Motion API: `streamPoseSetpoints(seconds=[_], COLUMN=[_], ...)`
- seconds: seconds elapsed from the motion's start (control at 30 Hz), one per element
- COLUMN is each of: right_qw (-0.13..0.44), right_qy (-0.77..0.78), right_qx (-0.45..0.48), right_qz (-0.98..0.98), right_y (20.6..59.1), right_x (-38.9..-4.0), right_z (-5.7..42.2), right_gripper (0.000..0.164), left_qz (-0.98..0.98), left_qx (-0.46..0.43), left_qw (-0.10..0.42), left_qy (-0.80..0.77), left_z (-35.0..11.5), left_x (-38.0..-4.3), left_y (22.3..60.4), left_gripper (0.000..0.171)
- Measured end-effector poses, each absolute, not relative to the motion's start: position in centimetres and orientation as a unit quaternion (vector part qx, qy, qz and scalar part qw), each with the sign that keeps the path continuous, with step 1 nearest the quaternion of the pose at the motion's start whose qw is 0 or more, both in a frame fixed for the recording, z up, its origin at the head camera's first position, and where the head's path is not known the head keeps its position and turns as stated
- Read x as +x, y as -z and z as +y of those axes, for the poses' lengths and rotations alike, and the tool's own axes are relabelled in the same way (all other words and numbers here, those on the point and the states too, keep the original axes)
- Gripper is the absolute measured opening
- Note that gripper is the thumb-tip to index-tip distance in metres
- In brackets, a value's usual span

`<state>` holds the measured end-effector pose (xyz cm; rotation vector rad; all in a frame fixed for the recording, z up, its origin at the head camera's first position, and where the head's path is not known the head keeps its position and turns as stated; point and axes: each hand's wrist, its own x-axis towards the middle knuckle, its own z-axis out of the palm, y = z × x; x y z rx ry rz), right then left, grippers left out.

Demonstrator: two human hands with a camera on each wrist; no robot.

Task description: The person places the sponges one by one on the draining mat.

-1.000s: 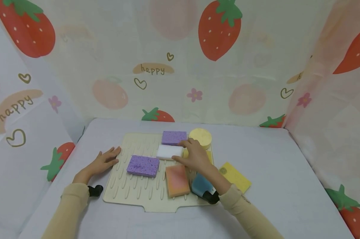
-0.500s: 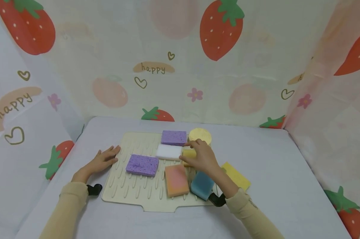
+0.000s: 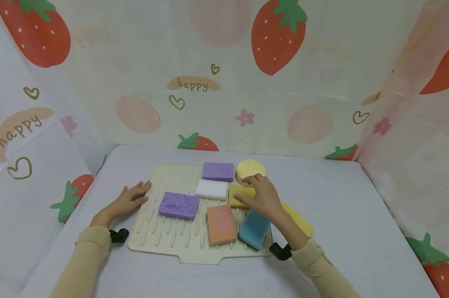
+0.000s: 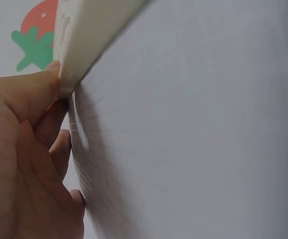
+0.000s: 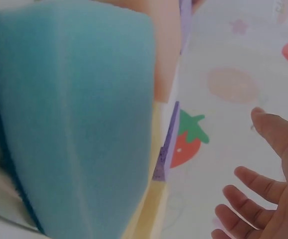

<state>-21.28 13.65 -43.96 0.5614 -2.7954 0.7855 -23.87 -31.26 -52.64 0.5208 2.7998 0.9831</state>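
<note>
On a cream ridged mat, my left hand touches the left edge with fairly straight fingers. The left wrist view shows its thumb against the mat's edge and other fingertips on the tablecloth. My right hand hovers over a yellow sponge, fingers spread and holding nothing. Just left of that lies a white sponge, with a purple sponge behind it and another purple sponge to its left. Nearer me are an orange-pink sponge and a blue sponge.
A round pale-yellow sponge sits at the mat's back right corner. A flat yellow sponge cloth lies on the white tablecloth, right of the mat and partly behind my forearm. Strawberry-print curtains enclose the table's back and sides.
My right hand has let go of the white sponge and moved right, away from it, uncovering more of the yellow and blue sponges. The left hand has stayed at the mat's edge.
</note>
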Motion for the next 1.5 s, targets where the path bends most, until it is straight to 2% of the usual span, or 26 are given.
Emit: streamPoseSetpoints(seconds=[0.47, 0.93, 1.5], right_qw=[0.103, 0.119, 0.089], right_qy=[-0.276, -0.279, -0.281], right_qx=[0.174, 0.186, 0.162], right_qz=[-0.94, -0.934, -0.942], right_y=[44.6, 45.7, 46.2], right_x=[-20.8, -20.2, -19.2], right_z=[15.5, 17.9, 20.4], right_gripper=[0.051, 0.061, 0.063], left_qz=[0.931, 0.931, 0.931], left_qx=[0.164, 0.167, 0.163], left_qw=[0.074, 0.07, 0.075], left_qy=[-0.319, -0.317, -0.319], left_z=[-31.5, -31.4, -31.3], left_x=[-24.1, -23.9, -23.9], left_y=[53.0, 52.8, 52.5], left_gripper=[0.06, 0.059, 0.059])
